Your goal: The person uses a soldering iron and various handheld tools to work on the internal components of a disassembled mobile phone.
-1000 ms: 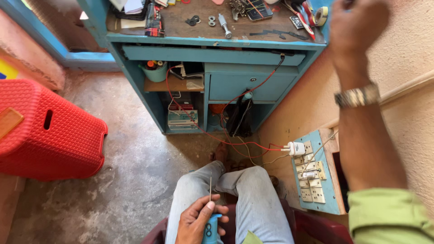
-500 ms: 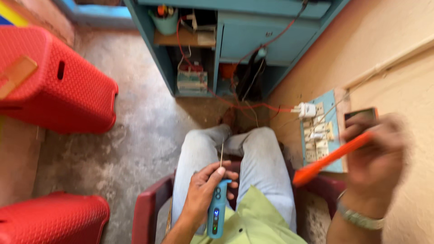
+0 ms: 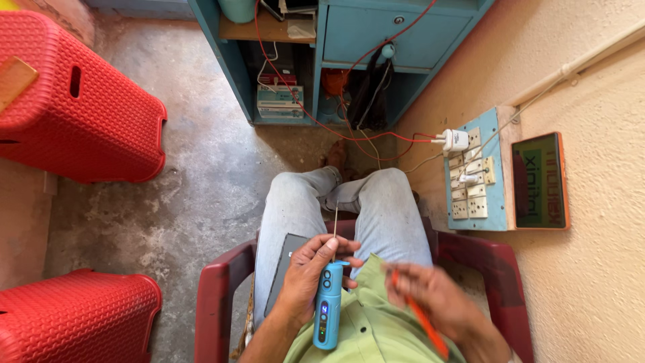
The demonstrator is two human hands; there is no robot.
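Head view: the left hand (image 3: pixel 312 269) sits low in the centre of the frame, its fingers (image 3: pixel 336 250) closed around the top of a blue tool (image 3: pixel 327 306) with a thin metal tip (image 3: pixel 334 225) pointing up toward the knees. It grips the same tool as half a second ago, in nearly the same place over the lap.

The right hand (image 3: pixel 437 299) is what has changed. A second ago it was raised to the worktop at the upper right of the frame; half a second ago it was coming down at the right edge with an orange tool; now it lies just right of the left hand, over the green shirt (image 3: pixel 366 329). It is blurred with motion, its fingers wrapped around the slim orange tool (image 3: pixel 420 321), which slants down to the lower right. So both hands are now close together at the lap, each holding its own tool, and the two tools are near but apart.

A dark flat device (image 3: pixel 285 269) rests on the left thigh under the left hand. The view has tilted down too: the blue cabinet (image 3: pixel 376 40) shows only at the top edge, the switchboard (image 3: pixel 470 175) at the right, red stools (image 3: pixel 74 107) at the left
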